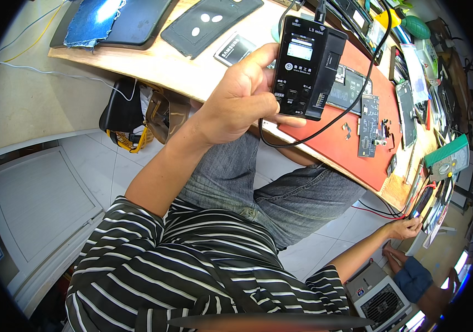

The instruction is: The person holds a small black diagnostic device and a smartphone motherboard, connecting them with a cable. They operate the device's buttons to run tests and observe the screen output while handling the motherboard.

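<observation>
My left hand (242, 99) is wrapped round a black handheld tester (302, 69) with a small lit screen and buttons, raised above the bench edge. A black cable (352, 105) runs from its top and loops down in front of it. Far to the right, my right hand (405, 228) is at the bench's edge with its fingers closed together; what they hold, if anything, I cannot make out. Beside that hand lie slim tools and red and black leads (380, 210). Under the tester, on the orange-red mat (338, 149), lie an opened phone (352, 88) and a dark circuit board (368, 127).
A phone battery (235, 50) and a grey phone back cover (206, 25) lie on the wooden bench. A green-and-grey analog meter (449, 160) stands at the right. A bag (164, 113) hangs below the bench. Another person's legs (410, 276) show at lower right.
</observation>
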### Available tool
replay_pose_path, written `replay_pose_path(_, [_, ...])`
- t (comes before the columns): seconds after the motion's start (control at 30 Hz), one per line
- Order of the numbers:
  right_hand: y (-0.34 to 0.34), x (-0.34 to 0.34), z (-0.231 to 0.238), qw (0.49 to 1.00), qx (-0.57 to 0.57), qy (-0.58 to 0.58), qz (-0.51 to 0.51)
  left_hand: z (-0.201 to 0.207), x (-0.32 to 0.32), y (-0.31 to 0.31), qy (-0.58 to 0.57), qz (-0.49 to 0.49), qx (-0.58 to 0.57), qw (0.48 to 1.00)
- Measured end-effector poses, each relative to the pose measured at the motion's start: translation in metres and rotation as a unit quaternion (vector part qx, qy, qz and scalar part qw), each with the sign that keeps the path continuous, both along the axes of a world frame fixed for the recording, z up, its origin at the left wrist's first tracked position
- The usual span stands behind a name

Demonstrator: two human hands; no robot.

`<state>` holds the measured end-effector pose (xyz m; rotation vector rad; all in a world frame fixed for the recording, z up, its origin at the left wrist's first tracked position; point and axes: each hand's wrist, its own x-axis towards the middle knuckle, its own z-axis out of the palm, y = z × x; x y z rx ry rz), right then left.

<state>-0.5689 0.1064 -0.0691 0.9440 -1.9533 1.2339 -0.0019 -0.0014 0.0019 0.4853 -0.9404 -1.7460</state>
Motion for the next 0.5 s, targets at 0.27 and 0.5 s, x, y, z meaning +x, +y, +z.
replay_pose_path(0.27, [0.001, 0.001, 0.002, 1.000, 0.019, 0.008, -0.007, -0.001, 0.000, 0.000, 0.007, 0.004, -0.008, 1.000])
replay_pose_path(0.5, [0.010, -0.010, 0.021, 0.993, -0.025, -0.109, 0.041, 0.000, 0.000, 0.001, 0.015, 0.005, 0.000, 1.000])
